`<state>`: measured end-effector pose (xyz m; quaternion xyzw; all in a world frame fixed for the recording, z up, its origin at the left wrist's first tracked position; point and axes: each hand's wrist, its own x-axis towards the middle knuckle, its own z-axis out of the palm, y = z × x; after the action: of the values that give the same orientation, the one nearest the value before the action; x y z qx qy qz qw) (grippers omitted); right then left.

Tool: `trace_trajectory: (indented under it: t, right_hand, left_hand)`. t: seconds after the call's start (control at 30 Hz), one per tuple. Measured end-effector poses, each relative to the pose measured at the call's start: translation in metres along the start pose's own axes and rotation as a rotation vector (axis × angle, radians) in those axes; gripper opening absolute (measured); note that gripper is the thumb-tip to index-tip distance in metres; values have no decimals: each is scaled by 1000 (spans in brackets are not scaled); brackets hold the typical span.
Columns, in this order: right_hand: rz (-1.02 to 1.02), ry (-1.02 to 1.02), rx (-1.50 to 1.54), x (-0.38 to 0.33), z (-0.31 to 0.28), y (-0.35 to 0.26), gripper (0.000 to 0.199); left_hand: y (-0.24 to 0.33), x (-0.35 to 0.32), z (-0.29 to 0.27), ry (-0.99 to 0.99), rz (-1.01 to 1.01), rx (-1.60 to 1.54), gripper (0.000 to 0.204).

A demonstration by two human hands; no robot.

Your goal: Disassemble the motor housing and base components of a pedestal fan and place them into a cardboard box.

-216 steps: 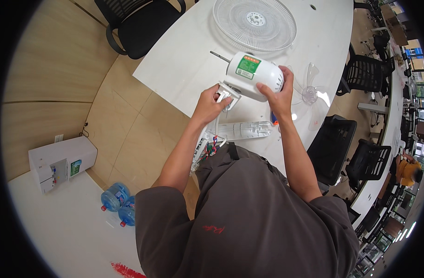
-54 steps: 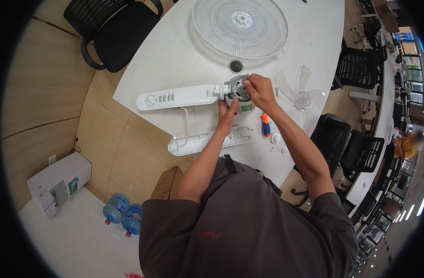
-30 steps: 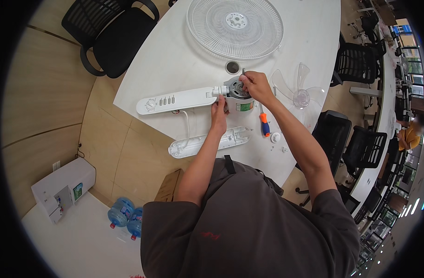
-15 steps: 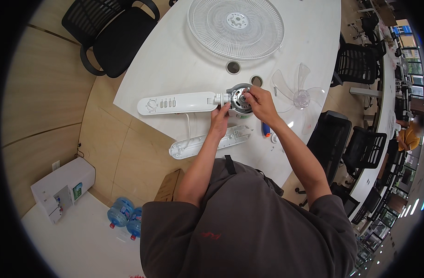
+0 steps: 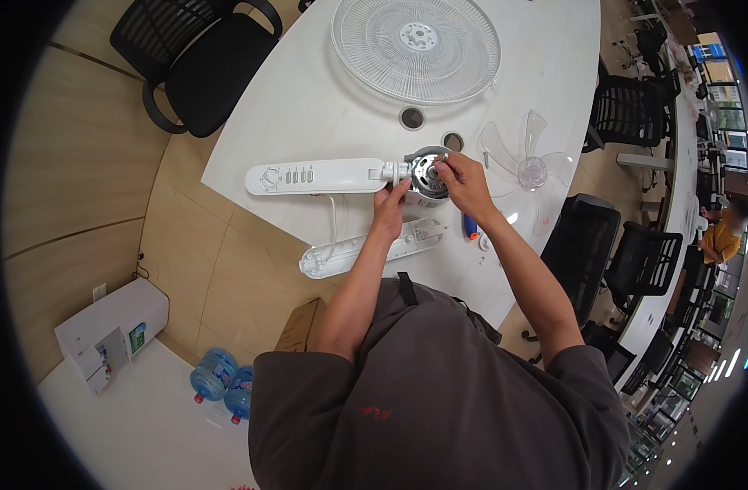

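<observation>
A white fan body lies across the table, its control panel with a dial and several buttons toward the left. At its right end sits the bare fan motor, round and metallic in a grey-white housing. My left hand is closed around the near side of the motor's neck, thumb on top. With thumb and forefinger pinched, my right hand is at the motor's front, near its centre. A small metallic bit shows at those fingertips; its kind is unclear. Below lies a long white cover, open side up.
A white fan grille lies at the far side of the table. Clear fan blades rest to the right. Near my right forearm are a blue-orange tool handle and small loose parts. Black chairs surround the table.
The fan body and motor have shifted slightly right. My right hand has moved a little to the right with its pinch kept; my left hand keeps its hold.
</observation>
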<state>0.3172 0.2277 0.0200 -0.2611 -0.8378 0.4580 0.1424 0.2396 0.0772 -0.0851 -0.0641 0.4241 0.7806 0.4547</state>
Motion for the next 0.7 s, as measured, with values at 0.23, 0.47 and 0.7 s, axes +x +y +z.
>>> trace_trajectory:
  t: [0.23,0.47,0.7]
  right_hand:
    - [-9,-19,10,8,3,3,14]
    - [-56,29,143,17,13,4,16]
    - [-21,45,82,22,15,0,15]
  left_hand:
    - [4,3,3,38,28,40,37]
    - [21,3,4,88,163,45,36]
    - [23,17,2,101,90,41,34]
